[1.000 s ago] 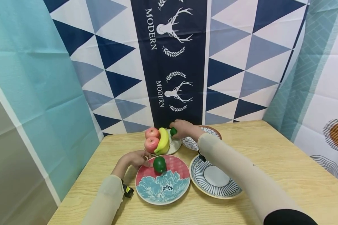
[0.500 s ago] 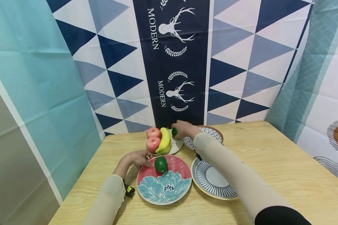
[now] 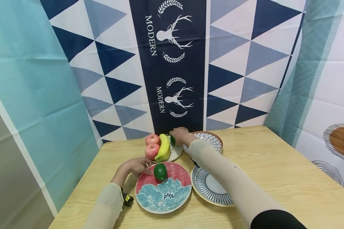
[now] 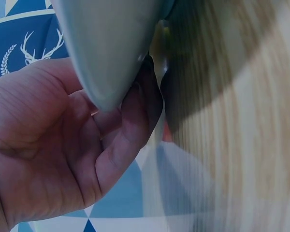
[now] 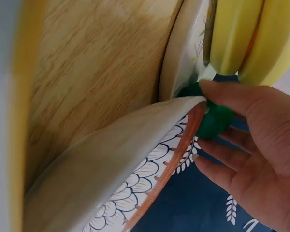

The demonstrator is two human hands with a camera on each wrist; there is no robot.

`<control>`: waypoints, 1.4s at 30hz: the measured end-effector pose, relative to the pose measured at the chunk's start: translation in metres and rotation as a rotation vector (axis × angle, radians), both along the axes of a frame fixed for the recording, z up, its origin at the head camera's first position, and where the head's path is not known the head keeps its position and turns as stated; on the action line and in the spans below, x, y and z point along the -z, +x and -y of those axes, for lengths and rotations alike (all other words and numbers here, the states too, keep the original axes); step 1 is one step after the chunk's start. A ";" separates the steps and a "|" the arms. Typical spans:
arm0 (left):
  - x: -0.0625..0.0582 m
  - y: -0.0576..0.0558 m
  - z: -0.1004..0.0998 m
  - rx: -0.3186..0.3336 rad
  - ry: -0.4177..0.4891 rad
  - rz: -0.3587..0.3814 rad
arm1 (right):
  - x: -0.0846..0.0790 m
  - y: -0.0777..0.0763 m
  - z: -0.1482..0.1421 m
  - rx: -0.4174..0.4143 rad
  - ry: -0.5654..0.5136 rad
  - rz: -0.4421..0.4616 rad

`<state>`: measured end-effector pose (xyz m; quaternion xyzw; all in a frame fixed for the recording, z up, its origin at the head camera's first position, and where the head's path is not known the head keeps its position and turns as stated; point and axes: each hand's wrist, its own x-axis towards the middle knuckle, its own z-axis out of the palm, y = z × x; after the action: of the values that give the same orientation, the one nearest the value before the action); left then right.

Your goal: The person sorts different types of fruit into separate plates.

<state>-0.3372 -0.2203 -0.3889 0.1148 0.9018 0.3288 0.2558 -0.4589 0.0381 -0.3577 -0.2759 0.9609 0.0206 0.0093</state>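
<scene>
My left hand (image 3: 139, 166) grips the upper left rim of a red plate (image 3: 183, 178) with a blue flower. Its thumb lies on top, and in the left wrist view the fingers (image 4: 130, 111) curl under the pale underside (image 4: 108, 53). A dark green oval fruit (image 3: 160, 172) lies on that plate. At the back, my right hand (image 3: 181, 136) pinches another green fruit (image 5: 215, 121) between thumb and fingers. It is at the right side of a small white plate (image 3: 175, 153), which bears two pink-red apples (image 3: 152, 151) and yellow bananas (image 3: 164, 149).
A brown-rimmed bowl (image 3: 218, 140) with a petal pattern stands right beside the right hand. Nearer, a blue-striped plate (image 3: 206, 187) lies partly under the right forearm, close to the red plate. A patterned cloth (image 3: 177, 63) hangs behind the wooden table (image 3: 261, 152).
The head view has tilted a little. My right hand, with the green fruit, has moved slightly left toward the bananas, and its forearm has swung left. The left hand keeps its hold.
</scene>
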 end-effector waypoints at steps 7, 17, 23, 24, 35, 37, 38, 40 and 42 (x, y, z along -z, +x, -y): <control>-0.003 0.006 0.002 -0.010 0.004 0.009 | 0.003 0.002 0.004 0.011 -0.039 0.011; -0.001 0.009 -0.001 0.020 0.020 -0.005 | 0.004 0.007 0.002 0.008 -0.048 -0.013; -0.001 0.009 0.000 0.017 0.033 0.001 | -0.001 0.008 0.000 0.020 -0.081 -0.014; 0.000 0.009 0.000 0.017 0.036 0.003 | -0.002 0.009 -0.002 0.019 -0.092 -0.015; 0.001 0.007 -0.002 0.013 0.026 0.014 | -0.025 0.035 -0.018 -0.079 -0.192 0.001; 0.001 0.007 -0.002 0.007 0.018 0.008 | -0.027 0.041 -0.019 -0.105 -0.194 -0.007; 0.001 0.008 -0.002 0.005 0.015 0.005 | -0.029 0.044 -0.020 -0.115 -0.201 -0.008; 0.001 0.008 -0.002 -0.001 0.011 0.000 | -0.033 0.052 -0.021 -0.131 -0.216 -0.009; 0.001 0.008 -0.003 0.000 0.008 -0.007 | -0.037 0.061 -0.021 -0.145 -0.229 -0.014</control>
<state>-0.3293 -0.2176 -0.3903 0.1171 0.9014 0.3319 0.2521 -0.3979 0.0590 -0.3202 -0.3436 0.9346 -0.0864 -0.0304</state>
